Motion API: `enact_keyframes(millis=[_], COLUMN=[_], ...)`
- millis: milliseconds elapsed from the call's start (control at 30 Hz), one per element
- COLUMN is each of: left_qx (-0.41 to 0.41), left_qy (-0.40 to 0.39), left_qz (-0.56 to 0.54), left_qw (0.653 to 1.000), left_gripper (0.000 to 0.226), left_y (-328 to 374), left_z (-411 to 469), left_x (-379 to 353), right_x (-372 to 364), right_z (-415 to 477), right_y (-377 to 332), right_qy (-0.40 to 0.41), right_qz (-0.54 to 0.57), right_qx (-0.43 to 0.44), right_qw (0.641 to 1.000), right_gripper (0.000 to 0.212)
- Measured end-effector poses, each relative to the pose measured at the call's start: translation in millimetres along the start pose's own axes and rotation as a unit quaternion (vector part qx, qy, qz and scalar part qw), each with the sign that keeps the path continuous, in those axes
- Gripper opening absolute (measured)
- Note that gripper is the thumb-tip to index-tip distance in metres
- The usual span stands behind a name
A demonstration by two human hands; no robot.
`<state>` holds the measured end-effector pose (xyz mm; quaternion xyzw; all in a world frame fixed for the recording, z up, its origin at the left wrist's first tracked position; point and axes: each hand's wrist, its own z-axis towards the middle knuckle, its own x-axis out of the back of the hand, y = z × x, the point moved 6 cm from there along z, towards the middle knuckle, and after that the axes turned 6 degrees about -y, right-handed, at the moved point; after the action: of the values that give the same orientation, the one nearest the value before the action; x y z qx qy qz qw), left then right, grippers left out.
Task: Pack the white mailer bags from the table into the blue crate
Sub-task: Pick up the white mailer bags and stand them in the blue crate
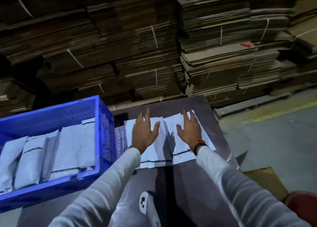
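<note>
White mailer bags lie flat in an overlapping spread on the dark table, near its far edge. My left hand rests palm down on the left part of the spread, fingers apart. My right hand lies flat on the right part, fingers apart too, with a red and black band at the wrist. Neither hand grips a bag. The blue crate stands at the left of the table and holds several white mailer bags packed side by side.
Tall stacks of flattened, strapped cardboard fill the space behind the table. A white phone lies on a plastic bag at the table's near edge. To the right are grey floor, a cardboard piece and something red.
</note>
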<state>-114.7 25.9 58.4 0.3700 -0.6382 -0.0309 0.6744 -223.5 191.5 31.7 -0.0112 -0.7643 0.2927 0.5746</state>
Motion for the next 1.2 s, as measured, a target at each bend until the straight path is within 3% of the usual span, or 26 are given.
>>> enact_keyframes(millis=[333,533,700,800,933,1067,1200], left_qx=[0.069,0.136,0.158,0.154,0.150,0.120,0.095], left_qy=[-0.144,-0.117,-0.094,-0.050,-0.004,-0.012,-0.010], left_qz=[-0.040,0.039,0.045,0.005,-0.128,-0.202,-0.236], left_qw=[0.986,0.983,0.982,0.987,0.980,0.972,0.967], left_gripper=[0.073,0.093,0.087,0.084,0.079,0.058,0.056], left_y=[32.5,49.7,58.4,60.3,58.3,56.6,53.3], left_z=[7.2,18.6,20.9,18.5,13.7,8.3,3.8], left_x=[-132.0,-162.4,-161.2,-151.6,-138.9,-125.4,-109.9], right_x=[-31.4,-38.2,-43.1,-38.9,-39.0,-49.1,-47.9], right_z=[13.5,16.0,9.9,6.7,5.9,-1.1,-5.8], right_y=[116.5,118.6,112.1,110.6,114.2,111.5,100.8], right_qy=[-0.081,-0.054,-0.041,-0.025,-0.022,-0.024,-0.025], right_qz=[-0.042,-0.096,-0.117,-0.104,-0.102,-0.145,-0.157], right_qx=[-0.040,-0.016,-0.014,-0.010,-0.016,-0.040,-0.052], right_qw=[0.995,0.994,0.992,0.994,0.994,0.988,0.986], right_gripper=[0.067,0.081,0.078,0.070,0.071,0.080,0.078])
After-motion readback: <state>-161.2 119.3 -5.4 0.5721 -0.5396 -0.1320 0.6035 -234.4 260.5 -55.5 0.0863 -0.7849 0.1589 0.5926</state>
